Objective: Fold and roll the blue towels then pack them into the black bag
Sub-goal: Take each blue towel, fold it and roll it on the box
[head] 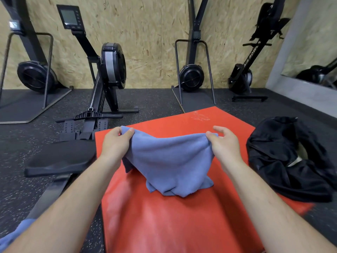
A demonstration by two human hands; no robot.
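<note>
A blue towel (167, 161) hangs between my two hands above a red mat (164, 225), and its lower end rests crumpled on the mat. My left hand (114, 141) pinches the towel's upper left corner. My right hand (224, 143) pinches the upper right corner with thumb and forefinger, the other fingers spread. The black bag (290, 157) lies slumped on the right edge of the mat, its mouth partly open. More blue cloth (14, 236) shows at the bottom left corner, partly hidden by my left forearm.
A rowing machine (102, 99) stands left of the mat, its seat (58, 159) close to my left arm. Other exercise machines (193, 73) line the wooden back wall. A mirror (313, 57) is at the right. The floor is black speckled rubber.
</note>
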